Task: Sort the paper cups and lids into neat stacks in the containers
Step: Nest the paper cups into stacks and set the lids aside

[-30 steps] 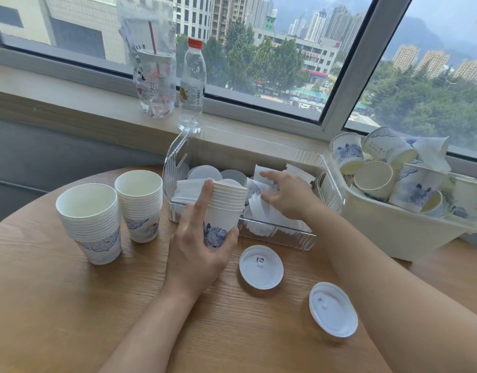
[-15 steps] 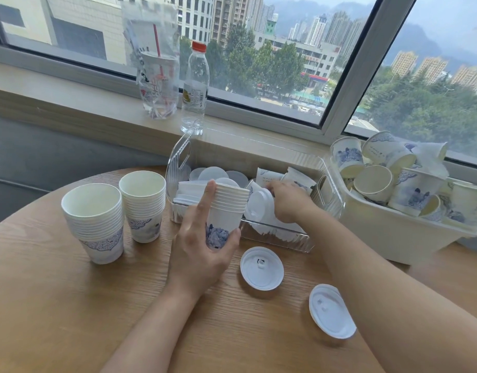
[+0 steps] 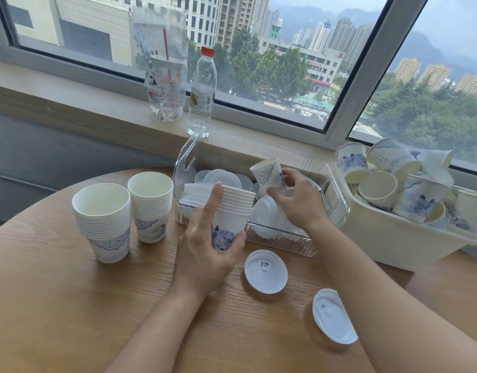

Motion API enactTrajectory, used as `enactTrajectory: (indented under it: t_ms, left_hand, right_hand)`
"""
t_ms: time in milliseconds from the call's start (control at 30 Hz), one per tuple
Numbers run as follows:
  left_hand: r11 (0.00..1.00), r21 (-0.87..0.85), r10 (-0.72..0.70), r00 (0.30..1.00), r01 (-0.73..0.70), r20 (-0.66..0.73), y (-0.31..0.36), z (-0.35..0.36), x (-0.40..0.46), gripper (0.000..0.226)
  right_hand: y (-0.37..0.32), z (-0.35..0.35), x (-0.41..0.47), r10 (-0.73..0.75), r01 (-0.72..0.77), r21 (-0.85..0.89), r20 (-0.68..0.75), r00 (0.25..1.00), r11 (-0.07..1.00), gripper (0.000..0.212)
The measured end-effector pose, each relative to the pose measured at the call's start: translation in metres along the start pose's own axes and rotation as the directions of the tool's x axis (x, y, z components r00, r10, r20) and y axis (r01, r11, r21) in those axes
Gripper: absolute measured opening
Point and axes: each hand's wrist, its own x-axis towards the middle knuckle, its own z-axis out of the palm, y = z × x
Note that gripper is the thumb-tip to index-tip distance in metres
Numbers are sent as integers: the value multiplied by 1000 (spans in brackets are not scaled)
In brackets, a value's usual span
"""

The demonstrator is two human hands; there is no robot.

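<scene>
My left hand (image 3: 205, 246) grips a stack of nested paper cups (image 3: 233, 214) just in front of the clear plastic container (image 3: 283, 239). My right hand (image 3: 296, 203) holds a single blue-patterned paper cup (image 3: 267, 175), tilted, above that container, which has white lids (image 3: 221, 177) and more white pieces inside. Two taller cup stacks (image 3: 104, 222) (image 3: 151, 205) stand on the table at the left. Two loose white lids (image 3: 265, 270) (image 3: 332, 316) lie on the table in front of the container.
A cream tub (image 3: 409, 243) at the right holds several jumbled paper cups. A plastic water bottle (image 3: 202, 90) and a bagged drink cup (image 3: 166, 84) stand on the windowsill behind. The round wooden table (image 3: 57, 305) stretches out toward me.
My right hand has lifted a single paper cup out of the clear container, where it was reaching among the pieces before. My left hand has kept hold of its stack.
</scene>
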Motion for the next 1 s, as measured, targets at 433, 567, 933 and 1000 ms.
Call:
enactTrajectory:
  t_ms: [433, 567, 933, 1000]
  left_hand:
    - [997, 65, 31, 999, -33, 29, 1, 0, -3, 96]
    - [995, 88, 34, 999, -35, 23, 0, 1, -3, 94]
    - [998, 48, 39, 998, -41, 41, 3, 0, -3, 88]
    - [998, 38, 41, 998, -42, 42, 3, 0, -3, 89]
  right_hand:
    - [-41, 1, -49, -64, 35, 781, 6, 998, 624, 82]
    - [-40, 7, -53, -138, 62, 724, 46, 989, 687, 78]
    - [-28, 10, -51, -205, 63, 588, 178, 963, 806, 57]
    - [-28, 11, -51, -195, 51, 625, 164, 967, 779, 57]
